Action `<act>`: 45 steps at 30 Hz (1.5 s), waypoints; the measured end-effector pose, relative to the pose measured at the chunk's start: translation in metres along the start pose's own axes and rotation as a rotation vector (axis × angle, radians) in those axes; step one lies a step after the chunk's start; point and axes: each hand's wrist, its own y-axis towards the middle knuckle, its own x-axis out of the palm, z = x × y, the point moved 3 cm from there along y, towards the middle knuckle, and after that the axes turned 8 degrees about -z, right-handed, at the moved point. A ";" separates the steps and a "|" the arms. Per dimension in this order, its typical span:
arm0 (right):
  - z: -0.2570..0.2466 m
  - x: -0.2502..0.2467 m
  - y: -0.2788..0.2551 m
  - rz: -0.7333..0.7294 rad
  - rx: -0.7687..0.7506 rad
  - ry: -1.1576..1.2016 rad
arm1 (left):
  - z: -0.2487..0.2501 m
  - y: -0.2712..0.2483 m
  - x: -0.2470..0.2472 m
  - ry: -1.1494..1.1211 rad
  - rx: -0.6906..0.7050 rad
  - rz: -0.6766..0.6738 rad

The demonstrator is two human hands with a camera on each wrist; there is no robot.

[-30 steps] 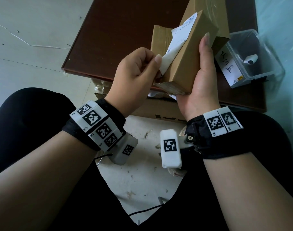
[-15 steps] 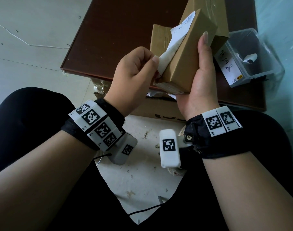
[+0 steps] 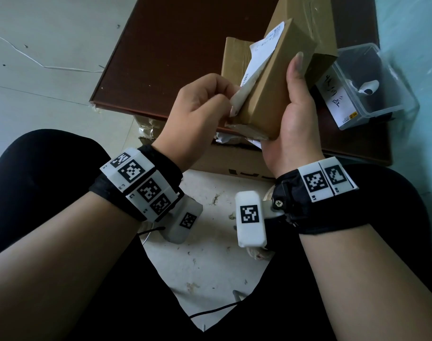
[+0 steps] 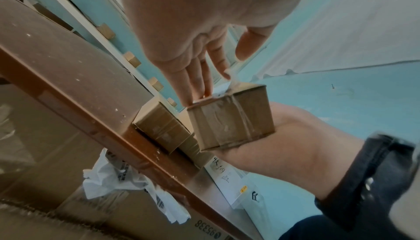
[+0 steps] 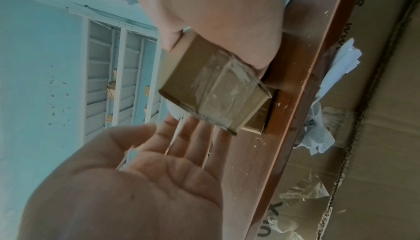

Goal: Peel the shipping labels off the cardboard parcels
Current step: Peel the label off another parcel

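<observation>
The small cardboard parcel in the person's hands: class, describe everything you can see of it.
The small cardboard parcel is a plain brown oblong box, its end face crossed with clear tape. The right hand holds it tilted above the brown table's edge, thumb along one side. A white shipping label is partly peeled from its left face, and the left hand pinches the loose lower end.

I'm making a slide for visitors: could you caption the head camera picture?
Right hand grips a small brown cardboard parcel while the left hand pinches its half-peeled white shipping label.
</observation>
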 end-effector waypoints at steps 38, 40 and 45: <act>-0.002 0.014 -0.011 0.009 0.007 0.011 | -0.007 0.004 0.002 0.270 0.341 -0.010; -0.002 0.014 -0.012 0.003 0.021 0.015 | -0.007 0.003 0.003 0.266 0.338 -0.005; 0.001 0.014 -0.012 0.007 0.056 -0.004 | -0.008 0.002 0.003 0.252 0.318 -0.002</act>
